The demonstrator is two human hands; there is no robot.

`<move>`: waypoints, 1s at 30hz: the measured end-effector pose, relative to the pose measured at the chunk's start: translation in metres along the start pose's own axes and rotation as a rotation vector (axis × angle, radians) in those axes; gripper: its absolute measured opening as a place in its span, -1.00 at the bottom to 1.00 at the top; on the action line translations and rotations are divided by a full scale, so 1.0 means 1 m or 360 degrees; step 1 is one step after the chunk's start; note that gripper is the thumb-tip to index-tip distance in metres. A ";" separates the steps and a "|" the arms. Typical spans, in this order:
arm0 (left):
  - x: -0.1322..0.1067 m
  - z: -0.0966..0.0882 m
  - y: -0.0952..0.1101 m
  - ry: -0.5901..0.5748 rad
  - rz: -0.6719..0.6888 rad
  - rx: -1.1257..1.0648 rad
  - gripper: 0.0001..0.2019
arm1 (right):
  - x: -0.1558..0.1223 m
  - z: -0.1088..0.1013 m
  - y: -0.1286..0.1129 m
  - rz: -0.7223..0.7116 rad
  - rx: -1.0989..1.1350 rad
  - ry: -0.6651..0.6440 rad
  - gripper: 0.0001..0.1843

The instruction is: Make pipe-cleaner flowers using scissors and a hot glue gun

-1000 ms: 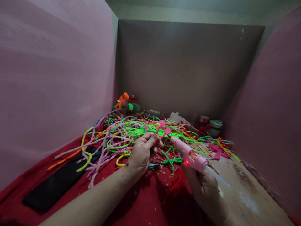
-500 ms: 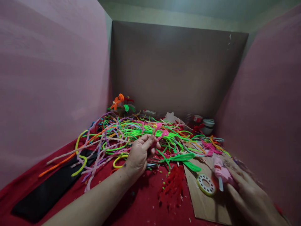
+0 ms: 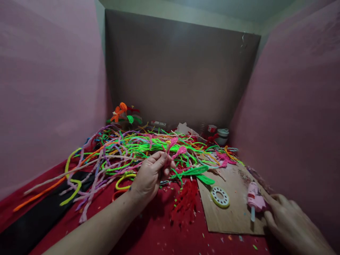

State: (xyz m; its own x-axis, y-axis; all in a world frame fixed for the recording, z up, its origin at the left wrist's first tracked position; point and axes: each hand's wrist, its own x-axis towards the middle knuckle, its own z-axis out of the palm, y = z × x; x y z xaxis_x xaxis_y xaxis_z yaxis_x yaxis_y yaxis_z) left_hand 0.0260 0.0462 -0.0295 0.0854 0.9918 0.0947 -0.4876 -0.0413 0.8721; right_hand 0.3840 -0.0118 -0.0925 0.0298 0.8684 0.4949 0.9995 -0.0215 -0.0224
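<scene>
My left hand (image 3: 150, 173) is closed, pinching a partly formed pink pipe-cleaner flower (image 3: 180, 152) between thumb and fingers. Two looped petals and a yellow-tipped centre stick out above the fingertips; its lower end is hidden in the hand. At the right, thumb and fingers of my right hand (image 3: 293, 219) close around the handle end of a pink glue gun (image 3: 254, 196). A pale glue stick pokes from the gun's rear, towards me. The gun is low over the cardboard (image 3: 231, 223); whether it touches it I cannot tell.
A tangled heap of coloured pipe cleaners (image 3: 159, 143) spreads behind my left hand. Green leaf shapes (image 3: 199, 171), red fuzzy strips (image 3: 184, 202) and a tape roll (image 3: 220, 197) lie nearer. Yellow-handled scissors (image 3: 124, 180) sit left; orange flowers (image 3: 119, 111) and a lidded cup (image 3: 222, 136) stand behind.
My right hand and the glue gun have moved right and nearer to me, away from the tape roll. The left hand still holds the pink flower. The view has turned slightly right.
</scene>
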 end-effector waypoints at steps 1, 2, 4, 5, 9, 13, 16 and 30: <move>-0.001 0.001 0.000 -0.0023 -0.0009 -0.0030 -0.77 | 0.005 -0.006 -0.009 -0.0027 -0.0027 0.0047 -0.71; -0.002 0.002 0.000 -0.0054 -0.0017 -0.0061 -0.77 | 0.010 -0.012 -0.023 -0.0052 0.0025 0.0096 -0.68; -0.004 0.003 0.000 -0.0119 -0.0037 -0.0120 -0.77 | 0.022 -0.026 -0.061 -0.0101 0.0434 0.0184 -0.68; -0.005 0.004 0.000 -0.0148 -0.0052 -0.0143 -0.77 | 0.028 -0.032 -0.085 -0.0179 0.0777 0.0137 -0.69; -0.009 0.007 -0.002 -0.0215 -0.0095 -0.0170 -0.76 | 0.047 -0.046 -0.175 0.0020 0.1981 -0.0458 -0.74; -0.011 0.007 -0.004 -0.0265 -0.0091 -0.0169 -0.75 | 0.057 -0.040 -0.219 0.0377 0.2938 -0.0702 -0.80; -0.012 0.007 -0.005 -0.0286 -0.0124 -0.0191 -0.75 | 0.059 -0.035 -0.227 0.0357 0.3226 -0.0687 -0.88; -0.012 0.011 -0.005 -0.0123 0.0126 0.0171 -0.81 | 0.061 -0.051 -0.219 0.0490 0.2884 -0.0256 -0.86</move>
State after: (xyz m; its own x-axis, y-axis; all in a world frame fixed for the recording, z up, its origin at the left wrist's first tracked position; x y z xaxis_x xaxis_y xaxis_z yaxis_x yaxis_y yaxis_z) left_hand 0.0374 0.0327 -0.0299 0.1193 0.9728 0.1984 -0.4001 -0.1358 0.9064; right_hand 0.1674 0.0206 -0.0135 0.0779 0.9729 0.2178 -0.2771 0.2310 -0.9326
